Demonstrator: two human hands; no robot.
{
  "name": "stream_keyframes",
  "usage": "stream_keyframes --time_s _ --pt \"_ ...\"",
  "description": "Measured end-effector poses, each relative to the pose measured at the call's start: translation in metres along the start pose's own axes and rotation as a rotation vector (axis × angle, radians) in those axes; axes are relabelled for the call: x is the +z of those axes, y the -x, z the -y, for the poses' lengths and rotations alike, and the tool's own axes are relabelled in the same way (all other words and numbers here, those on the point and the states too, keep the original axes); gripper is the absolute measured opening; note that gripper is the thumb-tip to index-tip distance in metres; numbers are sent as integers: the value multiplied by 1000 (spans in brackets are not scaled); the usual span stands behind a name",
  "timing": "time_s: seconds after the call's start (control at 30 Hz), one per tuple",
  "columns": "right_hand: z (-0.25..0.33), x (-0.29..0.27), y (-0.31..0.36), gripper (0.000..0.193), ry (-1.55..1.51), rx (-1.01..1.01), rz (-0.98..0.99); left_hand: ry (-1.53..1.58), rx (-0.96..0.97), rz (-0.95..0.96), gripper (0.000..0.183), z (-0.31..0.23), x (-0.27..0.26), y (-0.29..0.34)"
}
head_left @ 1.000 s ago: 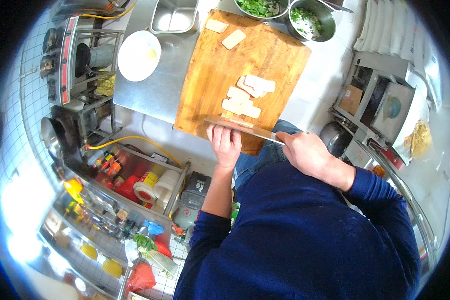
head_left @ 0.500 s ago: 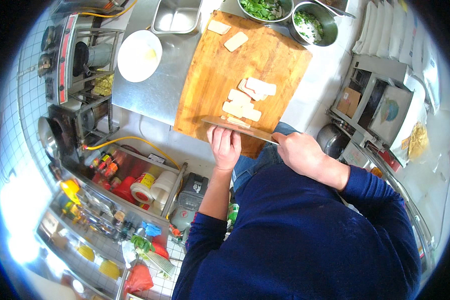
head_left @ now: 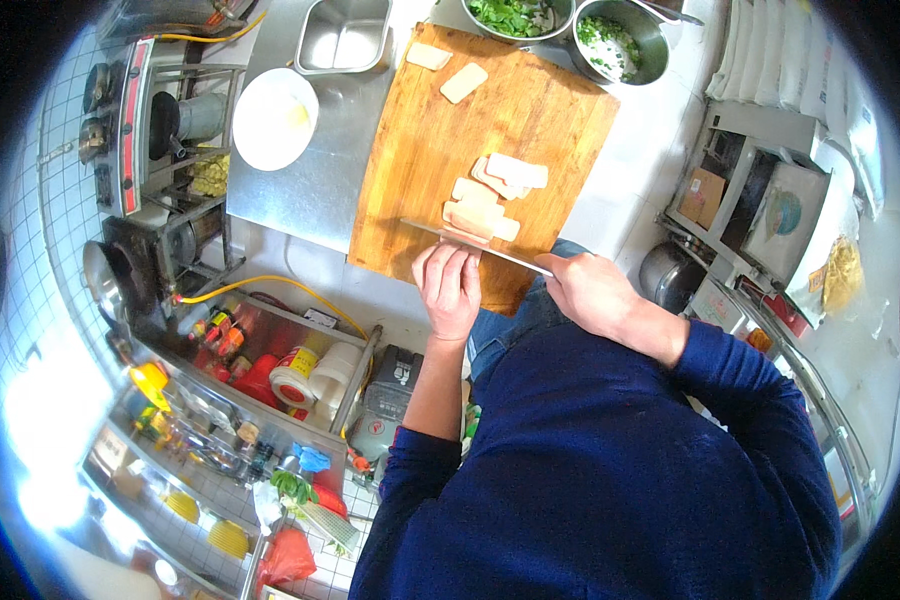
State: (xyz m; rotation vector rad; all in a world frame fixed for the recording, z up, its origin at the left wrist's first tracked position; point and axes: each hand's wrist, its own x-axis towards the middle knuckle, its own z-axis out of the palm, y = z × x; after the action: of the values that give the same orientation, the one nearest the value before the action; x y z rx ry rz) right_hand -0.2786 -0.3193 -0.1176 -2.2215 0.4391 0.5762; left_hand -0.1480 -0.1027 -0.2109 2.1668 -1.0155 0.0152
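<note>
Pale slices (head_left: pixel 482 212), flat, oblong, round-cornered, lie overlapped in a loose pile on the near half of a wooden cutting board (head_left: pixel 400 160). Two more of the kind sit near the board's far left corner, apart from the pile: corner slice (head_left: pixel 428 56) by the edge, second slice (head_left: pixel 464 83) just to its right and nearer.

Right hand (head_left: pixel 595 295): fingers closed round the handle end of a knife (head_left: pixel 500 254). Blade seen almost edge-on, slanting up and leftward along the near side of the pile; contact with the pile unclear.

Left hand (head_left: pixel 448 285): fingers bent and held together, tips close against the near side of the blade, over the board's near edge. Cannot tell whether they pinch anything.

Left of the board, on a metal surface (head_left: pixel 290 200): white bowl (head_left: pixel 250 115), small yellowish patch inside; beyond it, square steel pan (head_left: pixel 342 30). At the board's far edge, two steel bowls side by side: left bowl (head_left: pixel 530 38) with green leaves, right bowl (head_left: pixel 656 58) with chopped green and white pieces.
</note>
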Motion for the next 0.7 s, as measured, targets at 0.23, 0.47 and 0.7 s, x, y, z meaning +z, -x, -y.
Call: stream_keyframes --time_s 0.23,0.47,0.7 --pt "8 -21 30 17 67 2 75 -47 -4 -13 19 7 4 11" --pt "13 -25 27 16 57 -1 69 -17 8 -25 20 11 5 13" --pt "16 -18 16 19 98 30 105 8 -24 -3 20 12 4 13"
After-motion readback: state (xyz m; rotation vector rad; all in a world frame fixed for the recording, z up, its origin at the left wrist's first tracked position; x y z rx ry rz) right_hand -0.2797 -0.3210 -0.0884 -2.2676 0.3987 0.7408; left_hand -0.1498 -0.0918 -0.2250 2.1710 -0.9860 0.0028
